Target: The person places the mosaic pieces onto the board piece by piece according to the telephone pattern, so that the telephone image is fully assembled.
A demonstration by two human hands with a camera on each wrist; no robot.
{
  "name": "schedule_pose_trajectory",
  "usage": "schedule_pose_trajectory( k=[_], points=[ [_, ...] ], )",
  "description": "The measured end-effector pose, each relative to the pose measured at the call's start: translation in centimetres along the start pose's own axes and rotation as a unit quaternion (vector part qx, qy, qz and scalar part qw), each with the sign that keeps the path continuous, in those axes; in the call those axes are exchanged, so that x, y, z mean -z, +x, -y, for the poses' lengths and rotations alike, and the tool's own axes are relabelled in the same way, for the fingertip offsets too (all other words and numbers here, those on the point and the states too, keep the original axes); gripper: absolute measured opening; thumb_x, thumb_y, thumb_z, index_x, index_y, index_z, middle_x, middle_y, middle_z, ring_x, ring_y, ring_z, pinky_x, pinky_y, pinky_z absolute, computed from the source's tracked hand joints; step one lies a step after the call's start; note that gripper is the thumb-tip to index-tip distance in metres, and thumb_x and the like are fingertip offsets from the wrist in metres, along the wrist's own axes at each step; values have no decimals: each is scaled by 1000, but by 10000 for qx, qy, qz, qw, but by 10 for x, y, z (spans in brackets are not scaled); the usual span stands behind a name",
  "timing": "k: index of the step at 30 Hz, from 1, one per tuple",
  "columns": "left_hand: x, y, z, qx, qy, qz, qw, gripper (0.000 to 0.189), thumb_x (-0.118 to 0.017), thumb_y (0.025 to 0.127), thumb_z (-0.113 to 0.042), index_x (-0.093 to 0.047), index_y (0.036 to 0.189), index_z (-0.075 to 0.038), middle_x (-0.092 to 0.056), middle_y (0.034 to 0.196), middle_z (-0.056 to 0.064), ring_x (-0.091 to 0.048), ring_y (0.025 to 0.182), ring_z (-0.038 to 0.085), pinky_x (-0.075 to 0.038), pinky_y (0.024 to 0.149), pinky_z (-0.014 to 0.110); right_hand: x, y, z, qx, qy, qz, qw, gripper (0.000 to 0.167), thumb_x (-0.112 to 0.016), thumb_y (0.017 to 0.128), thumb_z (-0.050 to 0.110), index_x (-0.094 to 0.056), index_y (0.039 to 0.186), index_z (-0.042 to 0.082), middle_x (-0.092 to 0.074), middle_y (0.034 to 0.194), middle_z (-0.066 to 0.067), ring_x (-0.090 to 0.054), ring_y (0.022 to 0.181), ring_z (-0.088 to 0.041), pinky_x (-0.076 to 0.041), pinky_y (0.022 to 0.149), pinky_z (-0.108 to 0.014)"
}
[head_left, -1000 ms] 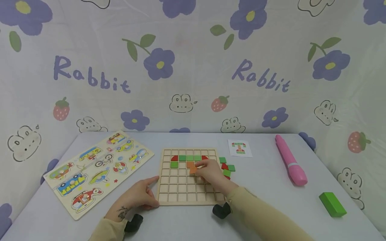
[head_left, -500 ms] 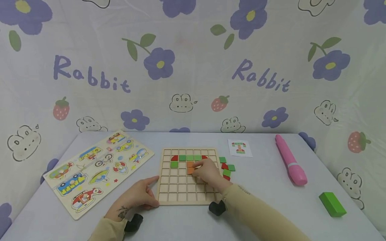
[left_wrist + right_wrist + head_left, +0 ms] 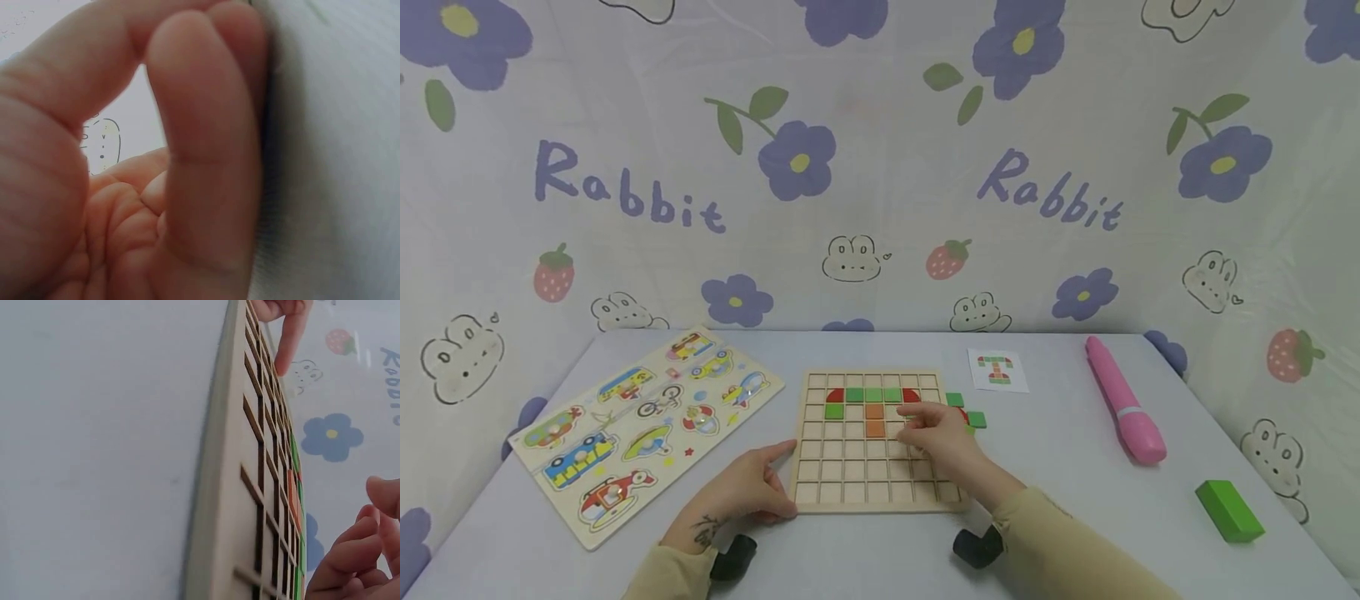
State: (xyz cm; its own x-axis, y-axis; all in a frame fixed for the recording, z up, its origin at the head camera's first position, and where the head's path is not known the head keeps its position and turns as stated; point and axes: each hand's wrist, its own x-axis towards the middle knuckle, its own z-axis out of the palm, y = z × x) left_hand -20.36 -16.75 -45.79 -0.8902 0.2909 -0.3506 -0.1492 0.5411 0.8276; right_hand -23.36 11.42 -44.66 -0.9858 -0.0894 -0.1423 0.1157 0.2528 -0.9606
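Note:
A wooden grid board [image 3: 880, 507] lies in front of me. Its second row holds green tiles [image 3: 872, 395] between two red rounded tiles [image 3: 836, 396]. A single green tile [image 3: 834, 412] sits below the left red one, and two orange tiles [image 3: 875, 427] stand one under the other in the middle column. My left hand [image 3: 741, 483] touches the board's left side, index finger extended to the edge and thumb at the near corner. Over the board's right part hovers my right hand [image 3: 943, 437], thumb and index finger apart, nothing between them; it hides some cells. The right wrist view shows its fingers [image 3: 353, 550] loosely bent.
Loose green tiles [image 3: 976, 419] and a red one lie right of the board, partly behind the right hand. A pattern card [image 3: 997, 370] lies behind them. A vehicle puzzle board [image 3: 647, 417] is at left; a pink wand-shaped object [image 3: 1125, 404] and a green block [image 3: 1229, 511] are at right.
The lower orange tile, askew under my right fingers before, now sits square in its cell. My right hand has let go and drawn back to the right. The left hand has stayed put.

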Motion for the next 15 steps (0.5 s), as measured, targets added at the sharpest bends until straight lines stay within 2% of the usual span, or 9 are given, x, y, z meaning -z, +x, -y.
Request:
schedule_pose_trajectory(
  k=[5, 10, 15],
  points=[
    [-1, -1, -1, 52, 111, -70, 9999, 95, -80, 62, -2, -31, 144, -6, -59, 59, 2, -50, 47, 9, -44, 48, 23, 26, -25, -9, -113, 339, 31, 9994, 45, -68, 77, 0, -56, 120, 2, -56, 74, 0, -38, 51, -10, -30, 44, -22],
    [-2, -2, -1, 111, 170, -89, 9998, 95, -80, 62, -3, -31, 144, -6, -60, 60, 2, -50, 48, 10, -43, 48, 24, 55, -46, -25, -326, 470, 235, 9981, 55, -69, 75, -1, -46, 124, -1, -53, 69, 1, -39, 52, -10, -32, 46, -21],
    [-2, -1, 0, 109, 108, -78, 9999, 95, -79, 62, -3, -31, 144, -6, -60, 60, 3, -51, 48, 10, -43, 49, 23, 77, -55, -41, -656, -93, -29, 9978, 54, -73, 74, 6, -49, 122, 4, -54, 68, -1, -36, 51, -12, -30, 46, -23]
  ],
)
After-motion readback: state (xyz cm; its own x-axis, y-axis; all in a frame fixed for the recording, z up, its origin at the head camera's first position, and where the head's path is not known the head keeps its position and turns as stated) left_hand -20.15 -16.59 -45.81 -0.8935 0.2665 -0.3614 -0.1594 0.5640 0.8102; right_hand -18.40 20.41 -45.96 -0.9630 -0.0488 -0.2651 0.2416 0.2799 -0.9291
